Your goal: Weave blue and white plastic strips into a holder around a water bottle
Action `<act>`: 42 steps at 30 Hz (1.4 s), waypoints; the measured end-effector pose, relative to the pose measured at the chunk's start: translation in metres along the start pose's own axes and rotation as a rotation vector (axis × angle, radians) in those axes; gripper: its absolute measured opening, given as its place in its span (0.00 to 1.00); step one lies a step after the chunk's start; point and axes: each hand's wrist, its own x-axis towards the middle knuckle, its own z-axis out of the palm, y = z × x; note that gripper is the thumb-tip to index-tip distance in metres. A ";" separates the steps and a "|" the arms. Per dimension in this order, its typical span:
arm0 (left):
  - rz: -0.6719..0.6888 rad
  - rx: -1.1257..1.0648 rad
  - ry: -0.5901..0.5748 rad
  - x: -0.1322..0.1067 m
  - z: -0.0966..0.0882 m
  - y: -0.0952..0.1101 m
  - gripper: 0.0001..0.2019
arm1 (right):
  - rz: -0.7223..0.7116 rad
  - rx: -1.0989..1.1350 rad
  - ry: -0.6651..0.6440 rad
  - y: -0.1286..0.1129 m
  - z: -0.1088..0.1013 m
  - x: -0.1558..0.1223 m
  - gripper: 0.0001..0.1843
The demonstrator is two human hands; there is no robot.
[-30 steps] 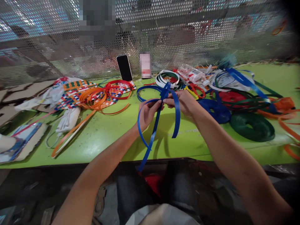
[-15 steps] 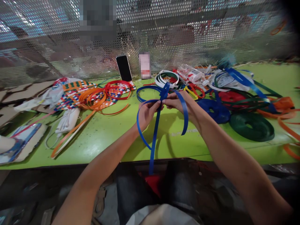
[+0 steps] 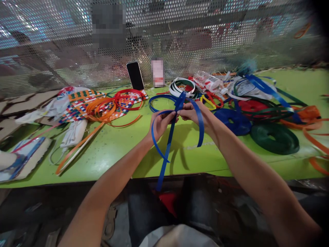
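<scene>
Blue plastic strips point(image 3: 170, 137) cross one another between my two hands, above the green table. My left hand point(image 3: 162, 122) is closed, pinching the strips just left of the crossing. On the other side, the fingertips of my right hand point(image 3: 191, 113) pinch them too, close to the left thumb. One strip hangs down past the table's front edge; another curls below my left hand, and a third bends down over my right hand. A blue loop lies behind my hands. How the strips interlace at the crossing is partly hidden by my fingers.
The green table point(image 3: 115, 161) holds woven multicoloured pieces point(image 3: 82, 103) and an orange strip coil point(image 3: 101, 109) at left. Rightward lie a blue roll point(image 3: 232, 121), a dark green roll point(image 3: 275, 138) and a plastic bottle point(image 3: 208, 80). A phone point(image 3: 135, 75) leans against the mesh panel point(image 3: 180, 44).
The lower end of the hanging blue strip has swung a little to the left. The curled strip end has shifted slightly right. Both hands keep their pinch at about the same place.
</scene>
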 end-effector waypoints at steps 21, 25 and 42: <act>0.077 0.131 -0.033 0.002 -0.006 -0.001 0.20 | 0.019 -0.014 -0.058 0.019 -0.006 0.011 0.19; 0.072 0.072 -0.001 0.005 -0.007 -0.005 0.23 | 0.050 -0.032 -0.038 0.011 -0.003 0.008 0.19; 0.151 0.183 -0.101 0.009 -0.019 -0.005 0.23 | 0.118 0.139 -0.113 0.014 0.001 0.005 0.24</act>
